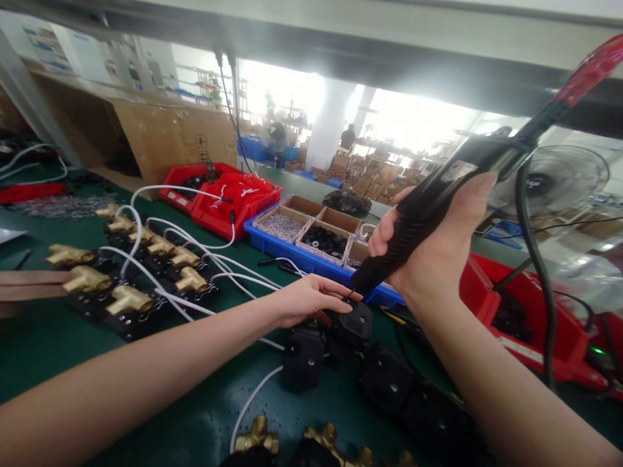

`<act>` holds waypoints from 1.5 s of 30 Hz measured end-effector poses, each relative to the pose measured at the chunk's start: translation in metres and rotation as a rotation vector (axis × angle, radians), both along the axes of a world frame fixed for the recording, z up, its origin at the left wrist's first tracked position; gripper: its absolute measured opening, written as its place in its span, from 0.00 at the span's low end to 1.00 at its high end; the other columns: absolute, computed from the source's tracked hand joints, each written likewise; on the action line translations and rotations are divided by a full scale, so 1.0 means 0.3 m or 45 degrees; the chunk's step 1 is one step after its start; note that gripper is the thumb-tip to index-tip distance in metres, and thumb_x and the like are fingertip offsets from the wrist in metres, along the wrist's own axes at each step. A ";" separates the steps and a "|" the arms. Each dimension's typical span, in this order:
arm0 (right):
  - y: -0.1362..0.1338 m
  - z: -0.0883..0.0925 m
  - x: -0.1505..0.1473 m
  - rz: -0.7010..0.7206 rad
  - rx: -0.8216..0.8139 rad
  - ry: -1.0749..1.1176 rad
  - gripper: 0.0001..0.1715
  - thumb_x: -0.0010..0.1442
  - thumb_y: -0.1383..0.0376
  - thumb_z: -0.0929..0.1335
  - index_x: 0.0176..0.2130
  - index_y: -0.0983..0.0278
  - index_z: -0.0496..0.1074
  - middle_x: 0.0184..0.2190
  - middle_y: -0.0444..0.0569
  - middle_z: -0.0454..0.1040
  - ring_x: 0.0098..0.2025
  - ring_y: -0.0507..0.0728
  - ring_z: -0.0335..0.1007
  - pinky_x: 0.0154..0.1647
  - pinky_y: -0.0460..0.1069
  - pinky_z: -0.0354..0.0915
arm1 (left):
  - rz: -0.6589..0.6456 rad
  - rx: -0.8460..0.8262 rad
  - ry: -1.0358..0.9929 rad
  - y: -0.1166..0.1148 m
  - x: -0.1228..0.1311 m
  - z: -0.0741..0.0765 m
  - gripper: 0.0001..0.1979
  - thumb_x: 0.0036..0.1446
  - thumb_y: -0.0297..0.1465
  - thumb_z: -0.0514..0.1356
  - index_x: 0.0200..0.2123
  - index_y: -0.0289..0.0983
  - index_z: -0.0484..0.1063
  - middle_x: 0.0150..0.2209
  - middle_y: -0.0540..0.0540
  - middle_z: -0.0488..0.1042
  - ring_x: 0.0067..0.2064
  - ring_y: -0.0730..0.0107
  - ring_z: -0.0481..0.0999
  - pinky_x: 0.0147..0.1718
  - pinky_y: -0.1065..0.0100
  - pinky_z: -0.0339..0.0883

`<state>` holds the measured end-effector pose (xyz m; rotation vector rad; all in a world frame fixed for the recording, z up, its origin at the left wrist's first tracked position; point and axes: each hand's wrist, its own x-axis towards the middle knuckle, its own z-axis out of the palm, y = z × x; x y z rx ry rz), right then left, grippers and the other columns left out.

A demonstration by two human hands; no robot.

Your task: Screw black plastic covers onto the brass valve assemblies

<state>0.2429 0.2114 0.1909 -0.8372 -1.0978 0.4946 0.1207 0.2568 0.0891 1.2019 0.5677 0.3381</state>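
My right hand (pixel 438 240) is wrapped round a black electric screwdriver (pixel 428 201), tilted with its tip pointing down to the left. Its tip meets the top of a black plastic housing (pixel 357 321), or comes very close to it. On that same housing, my left hand (pixel 311 299) rests with its thumb and fingers gripping the upper edge near the tip; some fingers are hidden. Beside it stands another black housing (pixel 302 360) with a screw in its face. More black housings (pixel 387 379) lie to the right, below my right forearm.
Brass valve fittings (pixel 129 299) on black bases and white cables (pixel 195 246) spread at left. A blue tray (pixel 272 243) with small parts stands behind my hands. Red bins (pixel 233 201) sit at back left and right (pixel 540 324). A blurred tan shape (pixel 34 285) enters at left.
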 end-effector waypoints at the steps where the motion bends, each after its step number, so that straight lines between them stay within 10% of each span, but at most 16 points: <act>1: -0.002 0.000 -0.001 0.001 -0.004 -0.004 0.39 0.51 0.29 0.61 0.29 0.61 0.65 0.13 0.40 0.61 0.12 0.52 0.57 0.11 0.47 0.54 | 0.001 -0.002 0.004 -0.001 0.001 0.002 0.22 0.41 0.31 0.71 0.44 0.36 0.80 0.40 0.42 0.81 0.35 0.70 0.77 0.28 0.74 0.66; 27: -0.024 0.013 -0.003 -0.069 0.015 0.000 0.41 0.50 0.27 0.59 0.28 0.61 0.62 0.11 0.39 0.59 0.11 0.51 0.53 0.09 0.47 0.53 | 0.036 -0.054 0.005 -0.007 0.015 -0.004 0.25 0.34 0.34 0.74 0.40 0.35 0.81 0.39 0.43 0.81 0.30 0.72 0.76 0.25 0.74 0.67; 34: -0.012 0.014 0.026 0.163 -0.072 0.006 0.43 0.43 0.26 0.62 0.28 0.61 0.63 0.11 0.37 0.58 0.10 0.50 0.52 0.09 0.45 0.50 | 0.002 -0.021 -0.001 -0.012 0.019 0.002 0.24 0.36 0.33 0.73 0.40 0.33 0.81 0.36 0.42 0.81 0.28 0.74 0.75 0.23 0.75 0.65; 45: -0.038 0.009 -0.003 -0.016 -0.044 -0.004 0.40 0.55 0.30 0.57 0.20 0.61 0.59 0.11 0.39 0.55 0.11 0.50 0.53 0.11 0.47 0.53 | 0.043 0.007 0.020 -0.030 0.021 0.014 0.18 0.36 0.30 0.70 0.36 0.33 0.82 0.32 0.43 0.80 0.26 0.75 0.73 0.22 0.75 0.63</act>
